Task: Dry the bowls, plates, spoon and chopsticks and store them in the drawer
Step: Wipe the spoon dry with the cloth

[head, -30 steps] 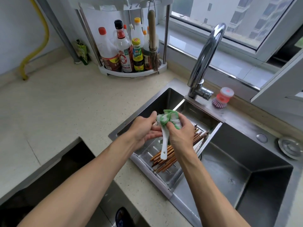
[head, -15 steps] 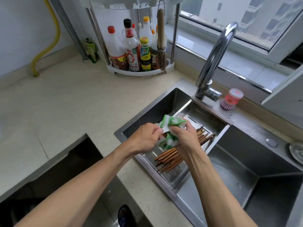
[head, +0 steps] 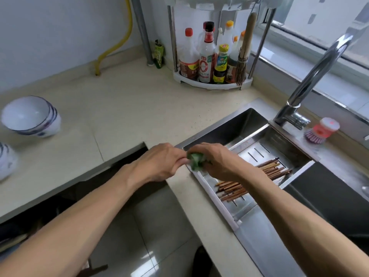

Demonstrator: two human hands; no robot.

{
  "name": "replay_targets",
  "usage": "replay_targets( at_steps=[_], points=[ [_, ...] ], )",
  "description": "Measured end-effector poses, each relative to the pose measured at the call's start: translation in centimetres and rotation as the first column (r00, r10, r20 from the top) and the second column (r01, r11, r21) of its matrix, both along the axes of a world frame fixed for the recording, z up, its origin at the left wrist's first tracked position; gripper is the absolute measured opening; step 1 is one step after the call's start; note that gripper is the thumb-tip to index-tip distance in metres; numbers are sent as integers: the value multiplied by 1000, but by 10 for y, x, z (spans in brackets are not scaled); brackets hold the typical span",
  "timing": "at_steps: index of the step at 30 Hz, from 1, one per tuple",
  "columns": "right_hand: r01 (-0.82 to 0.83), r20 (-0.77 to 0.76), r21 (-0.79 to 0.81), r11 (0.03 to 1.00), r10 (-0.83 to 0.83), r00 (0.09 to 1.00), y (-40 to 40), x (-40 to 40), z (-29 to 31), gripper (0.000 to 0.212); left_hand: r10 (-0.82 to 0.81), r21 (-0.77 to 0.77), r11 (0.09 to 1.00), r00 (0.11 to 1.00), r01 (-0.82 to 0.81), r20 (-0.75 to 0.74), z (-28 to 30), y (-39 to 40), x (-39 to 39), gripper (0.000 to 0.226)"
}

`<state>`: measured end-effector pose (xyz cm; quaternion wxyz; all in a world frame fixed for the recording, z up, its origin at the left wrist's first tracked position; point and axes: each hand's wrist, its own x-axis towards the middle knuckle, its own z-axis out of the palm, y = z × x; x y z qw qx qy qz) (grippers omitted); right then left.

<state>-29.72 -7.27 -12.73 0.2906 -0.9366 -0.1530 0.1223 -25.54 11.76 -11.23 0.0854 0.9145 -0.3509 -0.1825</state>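
Note:
My left hand (head: 161, 162) and my right hand (head: 221, 160) meet over the sink's left rim. Between them is a bunched green and white cloth (head: 196, 159). My right hand grips the cloth. My left hand's curled fingers pinch at its left end, where the white spoon is wrapped and hidden. Several brown chopsticks (head: 261, 176) lie in the steel drain tray (head: 257, 150), partly under my right forearm. A stack of white bowls with blue rims (head: 30, 116) stands on the counter at far left, and another bowl (head: 6, 158) is cut by the frame's edge.
A tall steel faucet (head: 311, 76) rises behind the sink, with a pink dish brush (head: 321, 129) beside it. A corner rack of sauce bottles (head: 207, 56) stands at the back. Below the counter edge is a dark opening (head: 123, 168) and tiled floor.
My hands and the cloth have moved left, from over the chopsticks to the sink's left rim. The spoon's handle, visible a second ago, is now hidden. The view has swung left and the bowls have appeared.

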Motion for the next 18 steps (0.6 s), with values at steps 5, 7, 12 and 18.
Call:
replay_targets(
  at_steps=[5, 7, 12, 18],
  points=[
    [354, -28, 242, 903, -358, 933, 59, -9, -7, 28, 257, -277, 924, 964, -264, -60, 6, 77, -29, 38],
    [499, -75, 286, 818, -500, 863, 94, -16, -11, 19, 353, -312, 881, 933, -355, -65, 3, 106, -44, 39],
    [-31, 43, 85, 996, 27, 999, 197, -51, 1, 51, 370, -149, 917, 929, -370, -29, 9, 215, -94, 35],
    [-198, -28, 48, 979, 199, 980, 341, -82, 4, 36, 443, -188, 887, 893, -422, 84, 8, 350, -176, 31]
  ],
)
